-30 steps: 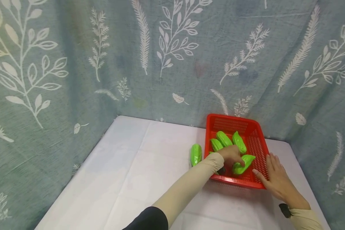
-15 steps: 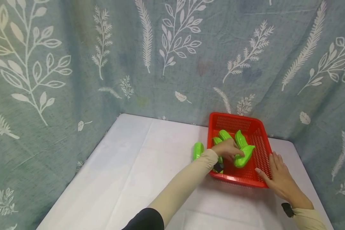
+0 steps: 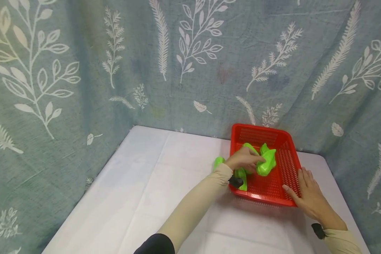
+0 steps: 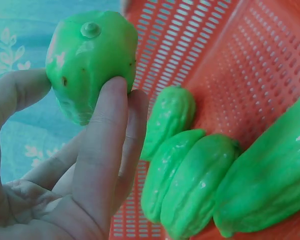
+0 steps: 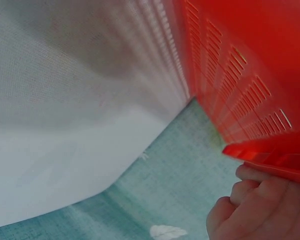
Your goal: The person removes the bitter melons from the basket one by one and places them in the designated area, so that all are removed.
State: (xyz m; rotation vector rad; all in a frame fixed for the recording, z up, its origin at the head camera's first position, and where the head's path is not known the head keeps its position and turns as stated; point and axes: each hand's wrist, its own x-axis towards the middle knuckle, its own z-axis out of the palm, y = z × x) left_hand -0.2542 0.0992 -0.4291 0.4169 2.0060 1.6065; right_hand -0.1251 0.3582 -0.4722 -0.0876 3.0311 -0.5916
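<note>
In the head view my left hand is over the red plastic basket. It pinches a glossy bright green gourd between thumb and fingers. The left wrist view shows this gourd with its nubbed end facing the camera, held above the others. Several more green gourds with lengthwise ribs lie in the basket, partly covered by my left hand in the head view. At the basket's right side my right hand grips the rim, thumb inside and fingers outside; the right wrist view shows the fingers against the rim.
Outside the basket's left wall, one green gourd lies on the white-covered table, partly hidden by my left wrist. A patterned blue-green curtain stands behind and on both sides, close to the basket's back.
My left hand has lifted the gourd from the front of the basket and moved it up and toward the back. My right hand has stayed at the basket's right rim.
</note>
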